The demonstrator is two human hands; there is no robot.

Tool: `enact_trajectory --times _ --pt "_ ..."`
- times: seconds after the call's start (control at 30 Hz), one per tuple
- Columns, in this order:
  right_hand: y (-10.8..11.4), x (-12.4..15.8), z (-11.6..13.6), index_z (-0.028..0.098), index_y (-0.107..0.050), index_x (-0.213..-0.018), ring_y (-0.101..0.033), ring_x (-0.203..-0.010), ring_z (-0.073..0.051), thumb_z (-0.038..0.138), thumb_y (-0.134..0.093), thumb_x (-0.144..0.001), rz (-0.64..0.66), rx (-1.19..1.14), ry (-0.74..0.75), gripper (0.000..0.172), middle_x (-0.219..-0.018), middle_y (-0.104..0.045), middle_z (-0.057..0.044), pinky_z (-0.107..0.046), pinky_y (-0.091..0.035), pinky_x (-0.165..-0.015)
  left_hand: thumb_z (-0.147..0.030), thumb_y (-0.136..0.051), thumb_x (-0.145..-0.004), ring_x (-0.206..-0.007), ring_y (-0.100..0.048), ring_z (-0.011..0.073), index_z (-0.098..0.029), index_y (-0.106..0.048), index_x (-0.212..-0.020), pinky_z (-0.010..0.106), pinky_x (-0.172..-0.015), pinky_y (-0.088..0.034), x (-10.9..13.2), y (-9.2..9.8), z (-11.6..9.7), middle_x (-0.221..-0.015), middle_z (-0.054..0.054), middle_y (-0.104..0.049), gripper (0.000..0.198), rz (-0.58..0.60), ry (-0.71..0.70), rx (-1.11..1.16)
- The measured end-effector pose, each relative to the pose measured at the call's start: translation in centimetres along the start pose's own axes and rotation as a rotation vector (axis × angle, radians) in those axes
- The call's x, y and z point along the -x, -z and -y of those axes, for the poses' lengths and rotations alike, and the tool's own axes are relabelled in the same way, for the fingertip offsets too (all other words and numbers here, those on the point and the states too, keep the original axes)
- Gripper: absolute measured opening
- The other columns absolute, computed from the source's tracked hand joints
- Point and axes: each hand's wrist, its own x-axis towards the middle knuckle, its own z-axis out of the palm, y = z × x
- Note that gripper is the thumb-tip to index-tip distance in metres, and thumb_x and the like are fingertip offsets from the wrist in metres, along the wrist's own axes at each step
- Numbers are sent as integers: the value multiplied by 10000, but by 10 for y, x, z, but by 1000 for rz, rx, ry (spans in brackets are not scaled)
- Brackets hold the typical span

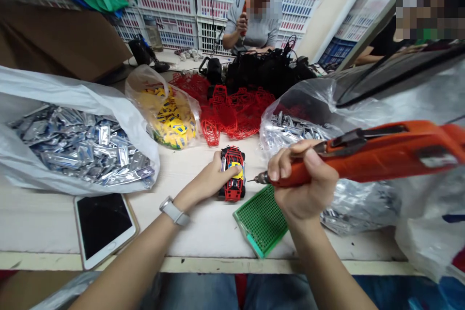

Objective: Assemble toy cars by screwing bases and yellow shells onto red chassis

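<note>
A small red and black toy car (pixel 232 191) with a yellow panel on top lies on the table, gripped by my left hand (pixel 214 174), its thumb on the yellow part. My right hand (pixel 305 179) is wrapped round an orange electric screwdriver (pixel 378 155). The driver's thin bit points left, a short way to the right of the car and apart from it. Below the bit lies a green perforated tray (pixel 263 220), its right edge partly behind my right hand.
Bags of silvery parts (pixel 90 145) stand left and right (pixel 298 126). Behind the car are a bag of yellow pieces (pixel 174 121), red frames (pixel 236 111) and black parts (pixel 269 70). A phone (pixel 105 225) lies front left. Across the table sits a person (pixel 254 19); another (pixel 385 43) is at right.
</note>
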Motion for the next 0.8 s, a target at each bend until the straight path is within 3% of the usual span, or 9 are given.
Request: enact_trajectory --times 0.13,0.27,0.8 --pt "16 21 14 227 -687 -781 -473 -368 -113 341 -742 -838 131 -21 -120 139 -476 -507 70 -217 -404 -392 -573 -652 -880 -1126 -678 342 -183 -426 -1254 526 -1002 -533 -1 0 3 -1230 171 -664 586 7 6 51" --pt "23 44 11 237 -710 -821 -476 -401 -121 351 -745 -854 208 -57 -207 124 -488 -500 62 -221 -415 -403 -614 -674 -858 -1088 -690 343 -180 -426 -1254 551 -998 -539 -1 -1 3 -1194 163 -673 637 4 11 87" --pt "21 56 -1 241 -728 -856 -481 -427 -113 335 -748 -870 204 -90 -217 97 -510 -520 61 -205 -408 -422 -579 -686 -850 -1119 -656 335 -180 -446 -1194 522 -993 -530 -1 0 -4 -1179 143 -643 579 -9 44 192"
